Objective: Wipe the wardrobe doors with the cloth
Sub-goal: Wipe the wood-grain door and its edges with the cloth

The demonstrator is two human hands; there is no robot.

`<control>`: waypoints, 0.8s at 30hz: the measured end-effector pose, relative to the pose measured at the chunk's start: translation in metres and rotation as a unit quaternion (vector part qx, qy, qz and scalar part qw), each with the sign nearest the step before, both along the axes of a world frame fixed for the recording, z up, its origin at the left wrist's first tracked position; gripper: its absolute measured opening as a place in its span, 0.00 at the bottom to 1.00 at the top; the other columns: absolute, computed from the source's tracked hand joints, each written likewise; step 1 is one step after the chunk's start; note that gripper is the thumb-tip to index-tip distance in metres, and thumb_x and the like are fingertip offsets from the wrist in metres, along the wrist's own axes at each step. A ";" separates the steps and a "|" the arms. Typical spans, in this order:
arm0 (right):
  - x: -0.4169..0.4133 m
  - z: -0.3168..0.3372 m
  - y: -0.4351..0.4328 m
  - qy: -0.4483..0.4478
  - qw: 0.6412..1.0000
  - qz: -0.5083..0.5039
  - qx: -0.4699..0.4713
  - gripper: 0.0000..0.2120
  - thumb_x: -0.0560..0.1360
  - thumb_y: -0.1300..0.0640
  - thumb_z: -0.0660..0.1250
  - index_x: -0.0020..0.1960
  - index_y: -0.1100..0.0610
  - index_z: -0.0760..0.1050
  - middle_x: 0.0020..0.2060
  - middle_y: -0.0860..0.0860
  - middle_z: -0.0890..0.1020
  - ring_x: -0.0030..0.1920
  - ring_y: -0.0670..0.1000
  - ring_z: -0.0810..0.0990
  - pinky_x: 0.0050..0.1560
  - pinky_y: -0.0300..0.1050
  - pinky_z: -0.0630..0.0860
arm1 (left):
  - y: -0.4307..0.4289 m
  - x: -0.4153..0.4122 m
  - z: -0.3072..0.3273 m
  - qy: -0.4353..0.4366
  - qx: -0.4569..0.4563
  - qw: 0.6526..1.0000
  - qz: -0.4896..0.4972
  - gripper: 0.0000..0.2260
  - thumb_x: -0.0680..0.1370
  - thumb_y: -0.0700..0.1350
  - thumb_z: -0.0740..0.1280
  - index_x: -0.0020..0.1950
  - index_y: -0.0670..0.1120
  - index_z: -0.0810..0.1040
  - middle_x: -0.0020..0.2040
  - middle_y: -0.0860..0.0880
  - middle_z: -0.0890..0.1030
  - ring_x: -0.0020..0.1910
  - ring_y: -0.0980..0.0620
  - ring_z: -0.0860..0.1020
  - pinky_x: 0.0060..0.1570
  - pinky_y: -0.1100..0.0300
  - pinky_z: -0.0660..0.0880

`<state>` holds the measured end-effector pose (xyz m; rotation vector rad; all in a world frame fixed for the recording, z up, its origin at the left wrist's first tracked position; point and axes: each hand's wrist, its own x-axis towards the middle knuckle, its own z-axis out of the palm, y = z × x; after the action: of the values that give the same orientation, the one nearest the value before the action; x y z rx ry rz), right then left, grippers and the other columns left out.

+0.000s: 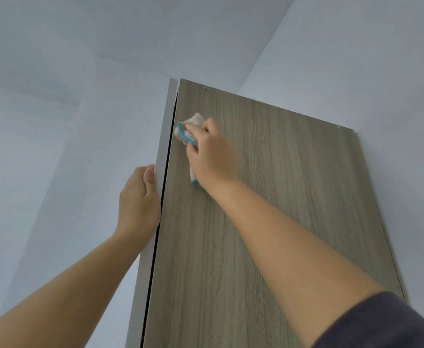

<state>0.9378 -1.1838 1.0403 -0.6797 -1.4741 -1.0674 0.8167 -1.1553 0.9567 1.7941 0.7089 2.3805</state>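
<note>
Right hand (pixel 210 151) grips a white cloth with teal edging (pixel 188 131) against the grey-brown wood-grain wardrobe door (pixel 268 197), high by its left edge; left hand (pixel 138 197) clasps the white panel (pixel 164 136). Overreaching could drag the cloth into the dark gap (pixel 167 167).

Reaching up — right hand (pixel 212 154) clutches cloth (pixel 188 129), left hand (pixel 138 199) grips white panel (pixel 164 136).
</note>
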 end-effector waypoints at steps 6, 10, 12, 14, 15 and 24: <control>-0.009 0.001 -0.001 -0.097 0.995 -0.006 0.000 0.18 0.76 0.61 0.66 0.65 0.57 0.76 0.48 0.51 0.72 0.37 0.51 0.74 0.34 0.44 0.73 | 0.002 -0.002 -0.002 -0.005 0.005 1.000 -0.006 0.16 0.85 0.52 0.50 0.58 0.50 0.76 0.52 0.55 0.79 0.55 0.52 0.76 0.54 0.55 0.71; -0.004 -0.018 -0.002 -0.145 0.989 -0.003 -0.004 0.18 0.75 0.61 0.68 0.65 0.57 0.76 0.46 0.49 0.69 0.37 0.51 0.74 0.33 0.45 0.75 | 0.009 -0.006 -0.004 -0.015 -0.007 0.998 -0.058 0.20 0.84 0.54 0.50 0.66 0.52 0.77 0.62 0.54 0.80 0.64 0.52 0.75 0.67 0.47 0.70; -0.001 -0.034 -0.002 -0.164 0.986 0.001 -0.007 0.19 0.74 0.61 0.69 0.65 0.58 0.76 0.47 0.51 0.71 0.38 0.50 0.75 0.35 0.46 0.76 | 0.006 -0.009 -0.005 -0.040 -0.017 0.992 -0.122 0.20 0.84 0.52 0.50 0.64 0.52 0.79 0.60 0.60 0.80 0.65 0.55 0.74 0.70 0.48 0.68; 0.003 -0.049 -0.003 -0.184 0.983 0.006 -0.016 0.20 0.74 0.60 0.70 0.65 0.58 0.76 0.47 0.52 0.72 0.39 0.49 0.75 0.36 0.45 0.77 | -0.002 -0.010 -0.001 -0.071 -0.038 0.979 -0.185 0.18 0.85 0.47 0.50 0.58 0.52 0.80 0.48 0.71 0.78 0.64 0.60 0.73 0.71 0.51 0.66; 0.005 -0.055 -0.003 -0.189 0.982 0.007 -0.019 0.20 0.74 0.60 0.70 0.65 0.57 0.76 0.47 0.51 0.72 0.40 0.49 0.75 0.36 0.44 0.77 | -0.006 -0.010 0.000 -0.080 -0.048 0.974 -0.208 0.17 0.85 0.46 0.51 0.57 0.52 0.81 0.44 0.73 0.75 0.63 0.60 0.73 0.70 0.52 0.66; 0.008 -0.073 -0.001 -0.141 0.990 0.000 0.001 0.22 0.72 0.59 0.71 0.65 0.52 0.76 0.46 0.49 0.73 0.38 0.46 0.73 0.32 0.42 0.75 | -0.008 0.000 -0.010 -0.062 -0.053 0.990 -0.119 0.20 0.85 0.53 0.50 0.71 0.49 0.72 0.68 0.53 0.74 0.70 0.53 0.69 0.68 0.59 0.62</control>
<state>0.9455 -1.1850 0.9674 -0.5417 -1.7138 -1.2011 0.8163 -1.1630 0.9470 1.5759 0.5600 2.2314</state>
